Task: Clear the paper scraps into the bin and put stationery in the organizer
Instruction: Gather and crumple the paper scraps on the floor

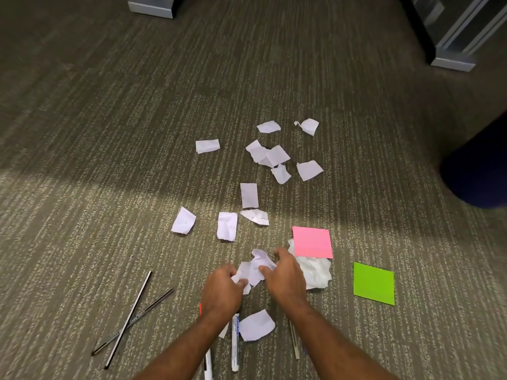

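Observation:
Several white paper scraps [249,195] lie scattered over the carpet ahead of me. My left hand [221,290] and my right hand [285,278] both grip a small bunch of scraps [256,266] between them, low on the floor. Another scrap [256,325] lies between my forearms. A crumpled white paper [317,271] sits right of my right hand, partly under a pink sticky pad [312,242]. A green sticky pad [373,283] lies further right. Two crossed black pencils [131,319] lie at the left. White markers [235,344] show under my left forearm, and a thin pen [294,338] under my right.
The floor is striped grey-brown carpet [109,133]. Grey furniture bases stand at the top left [152,8] and top right [452,63]. A dark blue rounded object [480,171] sits at the right edge. No bin or organizer is in view.

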`<state>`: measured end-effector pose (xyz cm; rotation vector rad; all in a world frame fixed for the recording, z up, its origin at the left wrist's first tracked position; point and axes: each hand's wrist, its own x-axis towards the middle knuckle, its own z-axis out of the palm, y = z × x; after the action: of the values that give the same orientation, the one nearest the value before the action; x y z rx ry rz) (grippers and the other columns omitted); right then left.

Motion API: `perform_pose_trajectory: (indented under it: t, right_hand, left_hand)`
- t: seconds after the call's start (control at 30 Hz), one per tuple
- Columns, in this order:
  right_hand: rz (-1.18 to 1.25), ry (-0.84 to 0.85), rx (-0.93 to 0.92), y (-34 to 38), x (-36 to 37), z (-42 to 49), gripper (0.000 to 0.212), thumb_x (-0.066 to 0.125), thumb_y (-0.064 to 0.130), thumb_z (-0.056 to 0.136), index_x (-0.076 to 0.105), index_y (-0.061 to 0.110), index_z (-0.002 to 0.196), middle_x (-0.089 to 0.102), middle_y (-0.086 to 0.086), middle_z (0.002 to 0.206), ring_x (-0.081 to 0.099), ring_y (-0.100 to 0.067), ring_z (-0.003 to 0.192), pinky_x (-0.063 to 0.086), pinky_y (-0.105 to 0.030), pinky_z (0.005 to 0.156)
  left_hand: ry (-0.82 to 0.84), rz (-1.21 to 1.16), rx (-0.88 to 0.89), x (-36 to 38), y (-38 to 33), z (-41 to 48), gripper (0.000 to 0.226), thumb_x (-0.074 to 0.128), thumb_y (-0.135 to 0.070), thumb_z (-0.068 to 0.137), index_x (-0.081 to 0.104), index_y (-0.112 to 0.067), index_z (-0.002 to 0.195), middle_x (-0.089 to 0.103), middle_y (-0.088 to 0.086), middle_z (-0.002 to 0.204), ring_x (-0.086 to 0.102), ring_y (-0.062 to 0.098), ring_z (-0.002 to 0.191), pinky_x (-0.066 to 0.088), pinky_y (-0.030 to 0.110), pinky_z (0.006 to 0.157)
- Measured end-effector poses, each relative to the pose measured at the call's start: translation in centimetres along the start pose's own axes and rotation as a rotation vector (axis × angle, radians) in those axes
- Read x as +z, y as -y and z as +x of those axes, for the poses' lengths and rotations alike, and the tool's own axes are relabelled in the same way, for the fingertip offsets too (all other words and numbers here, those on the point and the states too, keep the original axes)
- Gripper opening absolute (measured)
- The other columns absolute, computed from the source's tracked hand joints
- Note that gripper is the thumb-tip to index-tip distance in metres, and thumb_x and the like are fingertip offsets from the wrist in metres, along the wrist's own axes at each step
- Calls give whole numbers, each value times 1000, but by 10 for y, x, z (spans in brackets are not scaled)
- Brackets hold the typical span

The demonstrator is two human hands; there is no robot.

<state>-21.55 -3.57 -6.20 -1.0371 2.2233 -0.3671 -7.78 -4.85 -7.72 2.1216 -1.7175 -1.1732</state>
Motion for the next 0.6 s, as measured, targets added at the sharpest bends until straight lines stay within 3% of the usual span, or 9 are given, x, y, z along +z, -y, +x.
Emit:
perform_pose_trajectory:
  t: [0.1, 0.17, 0.27, 0.37, 0.5, 0.6]
  right_hand:
    - [-44, 37, -35, 1, -1, 2, 53, 73, 28, 84, 49, 22, 130, 59, -3, 128, 59, -23, 113, 50, -38, 93]
    - [-54, 53, -38, 1, -2, 3, 46, 74, 27, 84, 50, 25, 124, 58, -2, 123, 60, -22, 108, 51, -40, 92]
    - [-86, 58, -64, 3, -2, 4, 34, 74, 24, 83, 52, 24, 109, 58, -3, 114, 60, -24, 99, 53, -41, 85]
    - [-125, 53, -86, 6, 0, 6, 25, 72, 21, 83, 55, 19, 101, 59, -7, 111, 59, -28, 98, 51, -40, 84]
    - [-140, 20, -136, 5, 4, 6, 14, 71, 25, 86, 63, 17, 94, 57, -9, 110, 60, -27, 96, 50, -36, 79]
    - [-19, 3, -114, -1, 4, 1, 17, 73, 29, 84, 62, 17, 79, 61, -4, 92, 59, -23, 81, 49, -36, 69]
  left_hand:
    - [-8, -162, -46, -12, 2, 1, 25, 79, -31, 82, 74, -14, 99, 77, 2, 97, 71, 19, 82, 54, 30, 73]
    - [78, -279, -99, -27, 4, 1, 29, 83, -29, 79, 75, -11, 100, 78, 4, 95, 72, 19, 80, 54, 30, 68]
    - [418, -303, -100, -42, 8, -5, 25, 88, -24, 72, 75, -13, 91, 79, 3, 85, 75, 19, 77, 59, 37, 71]
    - [676, -157, 58, -37, 10, -17, 19, 88, -21, 72, 71, -13, 77, 74, -3, 78, 67, 13, 73, 49, 30, 72]
    - [581, 140, 231, -16, 11, -25, 36, 83, -28, 71, 49, -21, 60, 43, -7, 62, 40, 12, 61, 28, 31, 59]
    - [492, 278, 245, -5, 12, -31, 32, 79, -34, 73, 51, -20, 67, 56, -5, 70, 54, 16, 69, 37, 32, 61]
